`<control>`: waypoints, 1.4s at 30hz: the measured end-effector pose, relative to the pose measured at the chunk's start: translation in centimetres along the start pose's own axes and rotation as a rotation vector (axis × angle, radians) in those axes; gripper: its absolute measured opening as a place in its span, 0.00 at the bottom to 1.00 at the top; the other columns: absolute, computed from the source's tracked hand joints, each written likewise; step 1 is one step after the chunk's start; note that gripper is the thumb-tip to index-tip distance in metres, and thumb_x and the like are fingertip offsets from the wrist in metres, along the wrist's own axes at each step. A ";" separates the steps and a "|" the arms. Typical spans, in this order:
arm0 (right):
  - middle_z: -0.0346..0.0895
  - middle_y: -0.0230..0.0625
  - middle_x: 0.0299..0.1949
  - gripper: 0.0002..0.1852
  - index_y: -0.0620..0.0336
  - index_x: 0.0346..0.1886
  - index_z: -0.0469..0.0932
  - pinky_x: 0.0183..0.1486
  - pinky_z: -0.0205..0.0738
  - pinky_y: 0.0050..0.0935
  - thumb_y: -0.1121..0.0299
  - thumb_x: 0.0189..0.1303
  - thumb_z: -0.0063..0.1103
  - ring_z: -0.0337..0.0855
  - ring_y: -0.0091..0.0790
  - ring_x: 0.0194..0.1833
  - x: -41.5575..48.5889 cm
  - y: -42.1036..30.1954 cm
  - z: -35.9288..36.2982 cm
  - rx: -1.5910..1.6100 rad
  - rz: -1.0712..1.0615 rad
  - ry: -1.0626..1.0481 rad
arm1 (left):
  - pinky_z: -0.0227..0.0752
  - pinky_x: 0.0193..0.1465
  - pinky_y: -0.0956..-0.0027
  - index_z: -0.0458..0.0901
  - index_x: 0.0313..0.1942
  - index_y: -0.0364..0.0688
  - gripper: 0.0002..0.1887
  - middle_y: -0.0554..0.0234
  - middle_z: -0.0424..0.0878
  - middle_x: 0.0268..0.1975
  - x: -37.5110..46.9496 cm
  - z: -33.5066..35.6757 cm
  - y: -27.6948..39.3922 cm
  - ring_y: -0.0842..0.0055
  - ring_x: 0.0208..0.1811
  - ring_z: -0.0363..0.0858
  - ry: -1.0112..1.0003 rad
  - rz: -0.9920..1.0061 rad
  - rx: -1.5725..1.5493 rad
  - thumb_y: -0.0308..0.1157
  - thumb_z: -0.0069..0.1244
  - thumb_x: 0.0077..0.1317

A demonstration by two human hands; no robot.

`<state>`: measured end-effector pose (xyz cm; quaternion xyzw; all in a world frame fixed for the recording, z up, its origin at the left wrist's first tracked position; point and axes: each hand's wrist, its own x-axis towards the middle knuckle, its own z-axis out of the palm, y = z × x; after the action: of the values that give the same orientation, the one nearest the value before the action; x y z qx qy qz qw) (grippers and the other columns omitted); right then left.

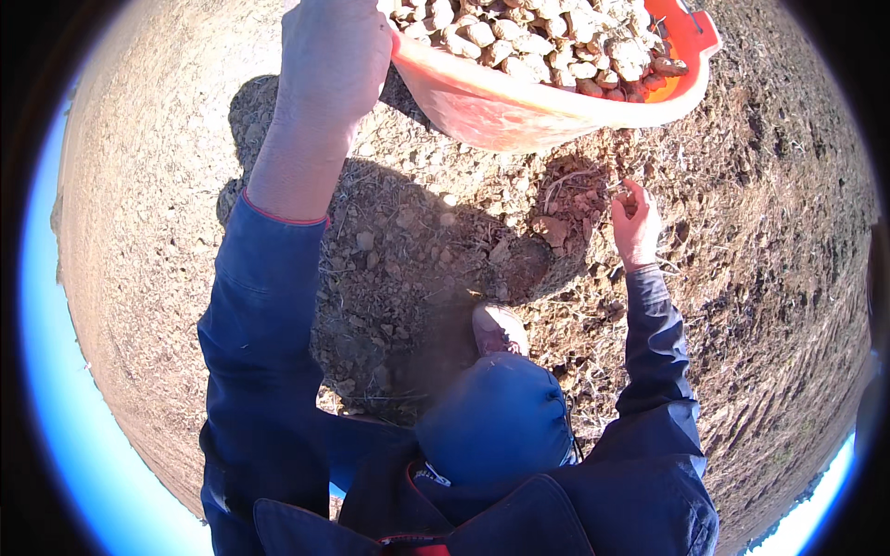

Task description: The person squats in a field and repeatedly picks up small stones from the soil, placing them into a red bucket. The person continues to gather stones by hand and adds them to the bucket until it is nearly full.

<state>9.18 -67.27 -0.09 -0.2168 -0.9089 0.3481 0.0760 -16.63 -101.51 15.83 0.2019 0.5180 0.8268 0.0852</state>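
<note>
An orange-red plastic tub (514,104), heaped with what look like unshelled peanuts (532,43), hangs over or rests on the soil at the top of the view. My left hand (337,59) is closed in a fist at the tub's left side, gripping its rim or handle; the picture's top edge cuts off the fingers. Low over the ground, to the right of and below the tub, is my right hand (638,233). Its fingers are half curled, with a gap between thumb and forefinger. Shade hides whether something small lies in them.
Dry, cloddy soil (758,229) with straw bits spreads all around. A disturbed patch of reddish clods (553,229) lies left of my right hand. My shoe (499,328) and blue-clad knee (497,420) are below, and my shadow (410,243) falls across the ground.
</note>
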 end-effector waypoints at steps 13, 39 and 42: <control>0.76 0.34 0.26 0.10 0.58 0.42 0.78 0.39 0.71 0.29 0.78 0.57 0.55 0.76 0.30 0.31 -5.8 -7.4 5.7 0.422 -0.274 -0.853 | 0.69 0.61 0.67 0.73 0.48 0.29 0.11 0.52 0.77 0.50 -9.9 1.1 2.7 0.73 0.54 0.75 0.471 0.002 0.493 0.21 0.45 0.65; 0.72 0.46 0.33 0.12 0.61 0.36 0.76 0.44 0.72 0.41 0.79 0.46 0.49 0.75 0.48 0.41 0.2 -13.1 15.3 0.068 -0.716 -0.261 | 0.72 0.43 0.77 0.78 0.44 0.35 0.11 0.67 0.80 0.38 -26.8 -10.4 11.1 0.84 0.39 0.77 0.485 -0.594 0.918 0.30 0.51 0.63; 0.75 0.52 0.42 0.11 0.63 0.39 0.76 0.53 0.69 0.40 0.74 0.53 0.49 0.75 0.49 0.48 1.9 -16.5 17.8 -0.035 -0.871 -0.444 | 0.73 0.43 0.77 0.77 0.44 0.35 0.11 0.68 0.80 0.37 -29.4 -10.8 11.4 0.84 0.38 0.77 0.560 -0.618 0.782 0.29 0.50 0.63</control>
<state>-3.27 -88.05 -2.46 0.2618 -0.9150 0.3066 0.0152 6.14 -125.79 14.61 -0.1690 0.8234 0.5322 0.1014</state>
